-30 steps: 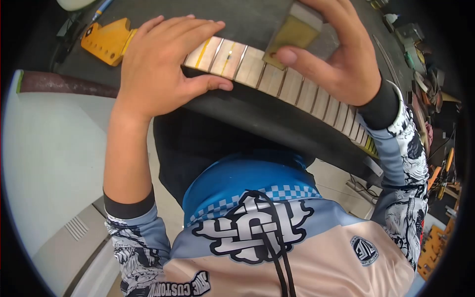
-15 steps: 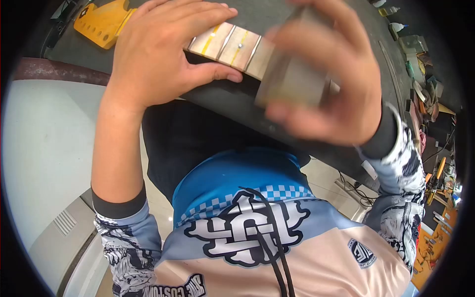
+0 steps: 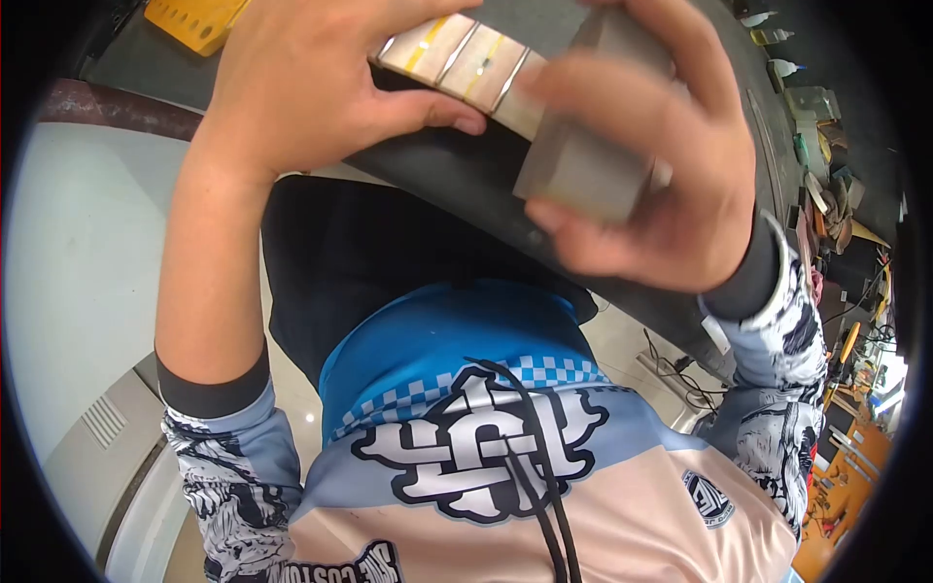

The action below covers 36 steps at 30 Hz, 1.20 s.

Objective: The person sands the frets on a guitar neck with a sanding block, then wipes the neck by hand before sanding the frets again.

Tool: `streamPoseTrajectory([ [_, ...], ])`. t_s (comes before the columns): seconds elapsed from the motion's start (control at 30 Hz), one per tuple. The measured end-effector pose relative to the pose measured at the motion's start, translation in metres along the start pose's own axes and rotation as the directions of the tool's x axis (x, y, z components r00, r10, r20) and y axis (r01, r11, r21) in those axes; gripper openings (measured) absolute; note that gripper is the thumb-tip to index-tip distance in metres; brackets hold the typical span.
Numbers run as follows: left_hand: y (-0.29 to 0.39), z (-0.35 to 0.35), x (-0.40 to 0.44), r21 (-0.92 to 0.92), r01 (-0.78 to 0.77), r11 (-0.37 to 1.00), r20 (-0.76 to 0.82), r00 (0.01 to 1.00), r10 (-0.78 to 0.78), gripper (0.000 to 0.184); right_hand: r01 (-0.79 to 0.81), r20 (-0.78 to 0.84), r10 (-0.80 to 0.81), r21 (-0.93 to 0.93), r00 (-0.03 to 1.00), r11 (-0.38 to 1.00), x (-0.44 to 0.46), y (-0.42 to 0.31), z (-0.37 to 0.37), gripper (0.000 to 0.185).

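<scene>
A guitar neck (image 3: pixel 486 68) with a pale, fretted fingerboard lies across the dark bench edge, its yellow headstock (image 3: pixel 199 21) at the top left. My left hand (image 3: pixel 301 87) is wrapped over the neck beside the first frets, thumb along its near edge. In my right hand (image 3: pixel 661 146), slightly blurred, is a grey-brown block (image 3: pixel 593 170), gripped between thumb and fingers. The block is over the fingerboard and hides part of it; whether it touches the frets cannot be made out.
Small bottles (image 3: pixel 782 68) and assorted tools line the right side of the dark bench (image 3: pixel 447 180). A dark red bar (image 3: pixel 117 115) and a white panel (image 3: pixel 107 233) are at the left. Black cables (image 3: pixel 671 369) hang below the bench.
The right hand has turned the block and shifted it toward the bench's near edge. The left hand keeps its hold on the neck. The whole view has shifted, with the headstock now partly out of frame.
</scene>
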<state>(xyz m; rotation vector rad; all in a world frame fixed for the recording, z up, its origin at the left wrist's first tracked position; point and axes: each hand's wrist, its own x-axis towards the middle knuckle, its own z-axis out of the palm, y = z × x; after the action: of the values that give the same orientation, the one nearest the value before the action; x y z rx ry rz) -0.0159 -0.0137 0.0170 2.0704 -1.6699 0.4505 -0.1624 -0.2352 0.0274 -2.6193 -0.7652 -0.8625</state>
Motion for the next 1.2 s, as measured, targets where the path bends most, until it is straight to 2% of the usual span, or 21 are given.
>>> streamPoseTrajectory([
  [0.1, -0.001, 0.0, 0.0, -0.015, -0.005, 1.0, -0.007, 1.0, 0.005, 0.074, -0.105, 0.042, 0.107, -0.043, 0.993, 0.994, 0.01, 0.014, -0.018, 0.058],
  [0.17, -0.007, 0.002, 0.001, 0.021, 0.001, 1.0, 0.005, 1.0, -0.001, 0.074, -0.125, 0.048, 0.125, -0.009, 0.991, 0.992, 0.015, 0.011, -0.019, 0.055],
  [0.23, -0.011, 0.006, 0.0, 0.05, -0.003, 0.999, 0.029, 1.0, 0.001, 0.074, -0.164, 0.063, 0.157, 0.124, 0.986, 0.979, 0.014, -0.008, -0.017, 0.051],
  [0.3, -0.005, 0.005, 0.001, 0.019, -0.016, 1.0, 0.011, 1.0, 0.016, 0.074, -0.202, 0.049, 0.199, 0.077, 0.979, 0.976, 0.013, 0.004, -0.019, 0.05],
  [0.37, -0.006, 0.003, 0.001, 0.028, -0.013, 1.0, -0.001, 1.0, 0.013, 0.074, -0.11, 0.028, 0.109, 0.04, 0.994, 0.993, 0.008, 0.004, -0.012, 0.052],
  [0.43, -0.012, 0.005, -0.001, 0.07, -0.006, 0.998, 0.014, 1.0, 0.005, 0.074, 0.031, 0.035, -0.035, 0.113, 0.999, 0.993, 0.009, -0.003, -0.003, 0.055],
  [0.53, -0.013, 0.012, -0.001, 0.105, -0.021, 0.994, 0.034, 0.999, 0.018, 0.074, -0.083, 0.163, 0.099, -0.103, 0.982, 0.991, 0.016, 0.009, -0.024, 0.057],
  [0.63, -0.019, 0.01, -0.003, 0.087, -0.047, 0.995, -0.002, 0.999, 0.048, 0.074, -0.09, 0.267, 0.144, -0.205, 0.953, 0.975, 0.033, -0.03, -0.026, 0.058],
  [0.7, -0.013, 0.01, -0.003, 0.029, -0.055, 0.998, 0.002, 0.999, 0.055, 0.074, -0.063, 0.155, 0.077, -0.094, 0.985, 0.994, 0.022, -0.016, -0.015, 0.054],
  [0.73, -0.005, 0.003, -0.002, 0.006, -0.038, 0.999, 0.003, 0.999, 0.038, 0.074, -0.085, 0.078, 0.09, -0.069, 0.993, 0.994, 0.015, 0.009, -0.013, 0.052],
  [0.83, 0.0, -0.004, -0.001, 0.017, 0.003, 1.0, 0.049, 0.999, -0.003, 0.074, -0.376, 0.024, 0.385, -0.166, 0.923, 0.912, -0.003, 0.043, -0.027, 0.049],
  [0.87, -0.001, -0.004, -0.002, 0.04, 0.011, 0.999, 0.068, 0.998, -0.014, 0.074, -0.456, -0.005, 0.457, -0.051, 0.89, 0.888, -0.003, 0.049, -0.03, 0.049],
  [0.9, -0.003, -0.004, -0.002, 0.063, 0.018, 0.998, 0.086, 0.996, -0.024, 0.073, -0.467, 0.024, 0.478, 0.262, 0.878, 0.845, 0.002, 0.039, -0.036, 0.05],
  [1.0, -0.011, -0.001, -0.006, 0.136, 0.031, 0.99, 0.128, 0.991, -0.049, 0.073, -0.479, -0.087, 0.531, 0.327, 0.843, 0.814, -0.011, 0.043, -0.024, 0.055],
  [1.07, -0.01, -0.002, -0.006, 0.158, 0.041, 0.987, 0.14, 0.988, -0.063, 0.073, -0.522, -0.021, 0.582, 0.419, 0.813, 0.743, -0.02, 0.046, -0.025, 0.059],
  [1.17, -0.013, 0.002, -0.009, 0.113, -0.01, 0.994, 0.048, 0.999, 0.004, 0.072, -0.537, 0.096, 0.576, 0.509, 0.812, 0.672, -0.023, 0.04, -0.027, 0.072],
  [1.2, -0.015, -0.001, -0.017, 0.081, -0.012, 0.997, -0.001, 1.0, 0.012, 0.072, -0.549, 0.088, 0.564, 0.391, 0.821, 0.739, -0.014, 0.029, -0.023, 0.078],
])
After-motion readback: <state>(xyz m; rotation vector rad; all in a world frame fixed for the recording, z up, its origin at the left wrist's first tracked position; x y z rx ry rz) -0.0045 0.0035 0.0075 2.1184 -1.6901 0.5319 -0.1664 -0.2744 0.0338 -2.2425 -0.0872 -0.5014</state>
